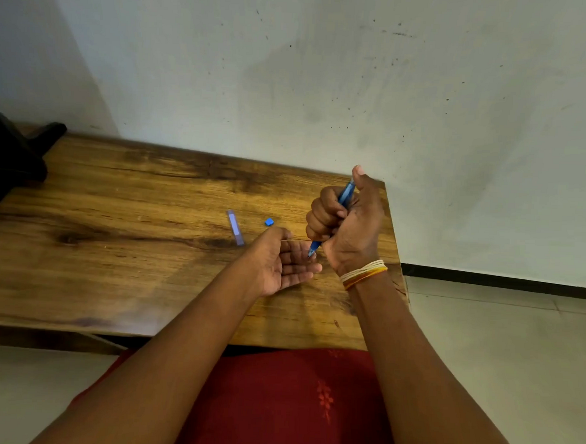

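Blue translucent plastic pen [346, 194] stands nearly upright in my right grip [347, 224], fingers curled tight round its barrel, thumb up along the top. Its tip points down, just over the palm of my left grip [283, 261], which lies open and palm-up above the table.

The scuffed white wall [325, 72] runs behind, and pale floor tiles [497, 348] lie to the right. The brown wooden table [134, 215] has dark grain streaks. My red patterned cloth [277, 405] shows below its near edge. A clear bluish plastic sleeve [235, 227] lies flat on the table beyond my left grip. A small blue plastic cap piece [269, 222] sits just right of it.
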The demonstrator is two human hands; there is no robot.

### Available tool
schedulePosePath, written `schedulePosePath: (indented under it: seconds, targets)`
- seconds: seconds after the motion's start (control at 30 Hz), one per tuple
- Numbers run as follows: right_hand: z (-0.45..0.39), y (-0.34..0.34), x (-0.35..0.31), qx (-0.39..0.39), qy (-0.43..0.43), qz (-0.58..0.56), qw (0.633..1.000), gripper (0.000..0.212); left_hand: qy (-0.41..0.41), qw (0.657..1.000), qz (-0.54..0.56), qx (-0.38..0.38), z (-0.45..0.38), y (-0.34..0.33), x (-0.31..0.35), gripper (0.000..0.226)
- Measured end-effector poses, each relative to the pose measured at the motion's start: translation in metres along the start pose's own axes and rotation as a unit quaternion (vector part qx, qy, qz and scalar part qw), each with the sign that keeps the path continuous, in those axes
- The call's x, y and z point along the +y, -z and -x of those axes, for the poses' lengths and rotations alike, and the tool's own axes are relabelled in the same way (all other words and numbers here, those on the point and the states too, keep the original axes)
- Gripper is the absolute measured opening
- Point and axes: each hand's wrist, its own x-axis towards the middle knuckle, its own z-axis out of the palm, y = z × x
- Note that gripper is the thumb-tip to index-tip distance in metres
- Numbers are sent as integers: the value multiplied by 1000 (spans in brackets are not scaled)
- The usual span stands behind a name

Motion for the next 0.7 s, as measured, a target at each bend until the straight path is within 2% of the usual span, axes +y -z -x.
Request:
schedulePosePath:
  seconds: [0.7]
  targets:
    - [0,-7,1,-27,6,20,999,58,14,999,32,0,2,-1,0,35]
